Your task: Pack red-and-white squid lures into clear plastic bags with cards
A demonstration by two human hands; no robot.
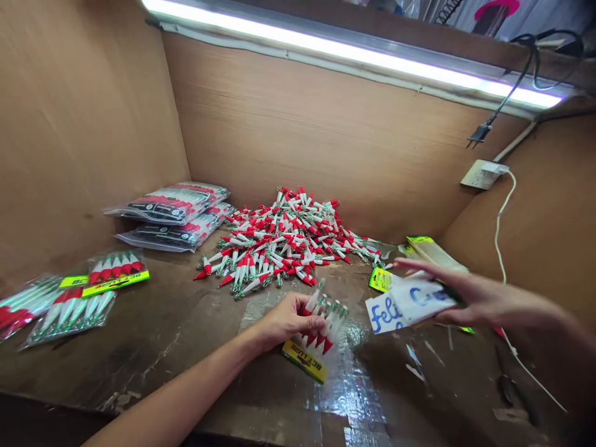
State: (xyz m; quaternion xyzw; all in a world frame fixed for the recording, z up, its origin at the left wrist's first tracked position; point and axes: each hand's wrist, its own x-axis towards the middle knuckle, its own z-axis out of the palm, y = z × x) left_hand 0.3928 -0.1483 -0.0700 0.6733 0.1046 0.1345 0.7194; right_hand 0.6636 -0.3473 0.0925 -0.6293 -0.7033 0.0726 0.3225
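My left hand (pixel 291 320) is closed on a clear packet of fishing lures (pixel 326 326), pinched between thumb and fingers. Several red-and-white lures show inside it, above a yellow card (pixel 305 360) printed upside down with "BCT LURE". To the right, my right hand (pixel 459 292), somewhat blurred, grips a white thing with blue handwriting (pixel 395 307); its kind is unclear. Behind that lies another yellow header card (pixel 382 279). A large heap of loose red-and-white lures (pixel 284 239) sits beyond my left hand.
Filled lure packets (pixel 112 273) lie at left, below stacked zip bags (pixel 172 205). Clear bags with yellow tops (pixel 433 254) rest at right. A white cable (pixel 500 248) hangs from the socket (pixel 484 174). Dark-handled scissors or pliers (pixel 507 388) lie front right.
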